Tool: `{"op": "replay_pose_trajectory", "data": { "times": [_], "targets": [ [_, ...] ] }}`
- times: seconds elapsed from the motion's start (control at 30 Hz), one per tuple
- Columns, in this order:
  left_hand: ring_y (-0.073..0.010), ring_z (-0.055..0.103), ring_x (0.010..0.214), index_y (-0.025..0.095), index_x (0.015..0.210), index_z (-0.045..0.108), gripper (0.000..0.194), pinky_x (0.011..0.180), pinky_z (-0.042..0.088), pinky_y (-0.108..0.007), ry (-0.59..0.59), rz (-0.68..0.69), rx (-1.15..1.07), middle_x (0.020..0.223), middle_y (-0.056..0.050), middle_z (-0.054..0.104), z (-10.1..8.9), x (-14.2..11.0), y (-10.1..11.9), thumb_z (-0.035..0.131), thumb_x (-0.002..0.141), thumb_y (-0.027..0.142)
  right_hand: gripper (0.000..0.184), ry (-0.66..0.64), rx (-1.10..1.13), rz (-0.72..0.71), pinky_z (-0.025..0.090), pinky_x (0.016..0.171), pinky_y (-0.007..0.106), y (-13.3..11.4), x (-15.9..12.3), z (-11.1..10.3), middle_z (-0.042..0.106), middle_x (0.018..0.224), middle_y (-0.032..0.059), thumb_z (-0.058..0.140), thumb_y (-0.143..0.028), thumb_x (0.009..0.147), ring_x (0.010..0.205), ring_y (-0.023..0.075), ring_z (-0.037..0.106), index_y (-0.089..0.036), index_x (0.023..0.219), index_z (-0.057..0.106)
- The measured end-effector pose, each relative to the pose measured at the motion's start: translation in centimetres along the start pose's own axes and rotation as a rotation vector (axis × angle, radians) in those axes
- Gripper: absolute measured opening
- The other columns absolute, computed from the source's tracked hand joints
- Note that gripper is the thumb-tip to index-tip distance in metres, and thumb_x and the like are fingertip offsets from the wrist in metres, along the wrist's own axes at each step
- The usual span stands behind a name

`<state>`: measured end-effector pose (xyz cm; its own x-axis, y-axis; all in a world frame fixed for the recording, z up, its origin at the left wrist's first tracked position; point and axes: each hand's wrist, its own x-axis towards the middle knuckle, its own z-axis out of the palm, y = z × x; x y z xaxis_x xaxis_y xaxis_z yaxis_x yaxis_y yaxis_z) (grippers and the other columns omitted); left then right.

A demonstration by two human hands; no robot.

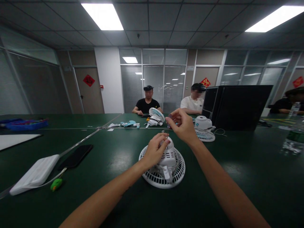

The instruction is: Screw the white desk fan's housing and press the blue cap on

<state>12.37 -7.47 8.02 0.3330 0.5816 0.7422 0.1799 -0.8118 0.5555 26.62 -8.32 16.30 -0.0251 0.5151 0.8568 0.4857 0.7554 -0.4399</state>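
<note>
A small white fan (166,167) lies face down on the dark green table (118,196), its grille against the surface and its motor housing pointing up. My left hand (155,152) is closed over the top of the motor housing. Just above and behind it, my right hand (182,125) is pinched shut around a thin screwdriver-like tool (168,125) that points down toward the housing.
A black phone (75,156), a white pack (35,174) and a green item (56,184) lie at the left. Two people sit across the table with other white fans (155,117) (204,128). A black monitor back (237,106) and water bottles (293,136) stand right.
</note>
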Motion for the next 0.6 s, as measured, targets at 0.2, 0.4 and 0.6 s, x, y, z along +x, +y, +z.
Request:
{"op": "replay_pose_trajectory", "data": {
  "times": [0.2,0.4,0.6],
  "targets": [
    [-0.022,0.059,0.112,0.017,0.084,0.066,0.026,0.1,0.042,-0.036,-0.014,0.007,0.013,0.114,-0.01,0.065,-0.01,-0.05,-0.11,0.045,0.096,0.026,0.031,-0.043,-0.053,-0.016,0.043,0.047,0.02,0.09,0.1,-0.31,0.061,0.075,-0.0014,0.06,-0.039,0.084,0.048,0.0076,0.053,-0.019,0.108,0.058],
    [-0.0218,0.059,0.113,0.018,0.084,0.065,0.025,0.101,0.042,-0.036,-0.008,-0.001,0.033,0.115,-0.009,0.064,-0.02,-0.25,0.05,0.044,0.097,0.026,0.023,-0.115,-0.026,-0.053,0.048,0.054,0.024,-0.08,0.09,-0.53,0.065,0.08,0.0019,0.055,-0.031,0.087,0.056,0.0117,0.062,-0.019,0.104,0.065],
    [-0.022,0.059,0.112,0.018,0.078,0.062,0.024,0.1,0.042,-0.036,-0.009,-0.011,0.019,0.115,-0.01,0.064,-0.03,-0.2,0.13,0.048,0.095,0.027,0.022,-0.038,-0.156,-0.071,0.044,0.052,0.023,0.02,0.07,0.09,0.06,0.072,-0.0018,0.065,-0.038,0.083,0.051,0.0091,0.055,-0.018,0.091,0.064]
  ]
}}
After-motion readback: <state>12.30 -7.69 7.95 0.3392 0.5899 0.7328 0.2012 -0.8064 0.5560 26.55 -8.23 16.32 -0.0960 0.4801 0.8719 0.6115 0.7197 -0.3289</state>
